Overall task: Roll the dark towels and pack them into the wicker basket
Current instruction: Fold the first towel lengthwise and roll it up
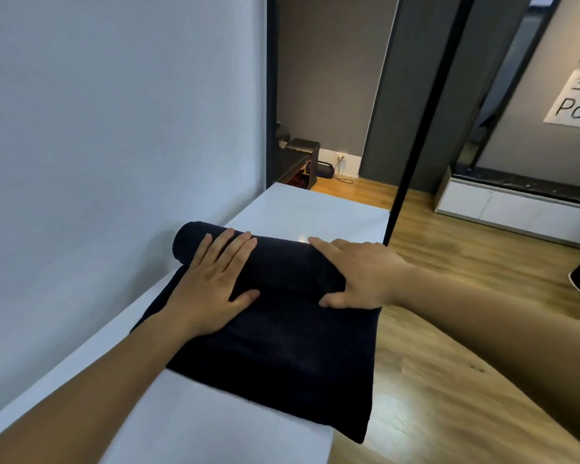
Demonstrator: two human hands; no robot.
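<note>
A dark towel [275, 356] lies lengthwise on a narrow white table [315, 209] that stands against a pale wall [114, 128]. The towel's far end is wound into a thick roll [282, 259] lying across the table, while the near part is still flat, with its right edge hanging slightly over the table's side. The left hand [211, 283] lies palm down on the left half of the roll, fingers straight and slightly spread over the top of it, thumb out to the side on the flat cloth just before the roll. The right hand [359, 276] rests on the right end of the roll, index finger stretched forward along the top and thumb pressed on the cloth at the roll's near side; neither hand is closed round the fabric, both press it flat. A thin black pole [426, 118] rises from beside the table's far right corner. To the right is wood floor [449, 329], and on it, by the far wall, is a low white cabinet [516, 212] with a dark top; its fronts are closed, so its contents cannot be seen. Above it hangs a partly visible white sign [576, 102]. Beyond the table's far end stands a small dark side table [303, 145] with something reddish in the space under it, and a black speaker-like box [325, 169] sits on the floor near a wall socket.
</note>
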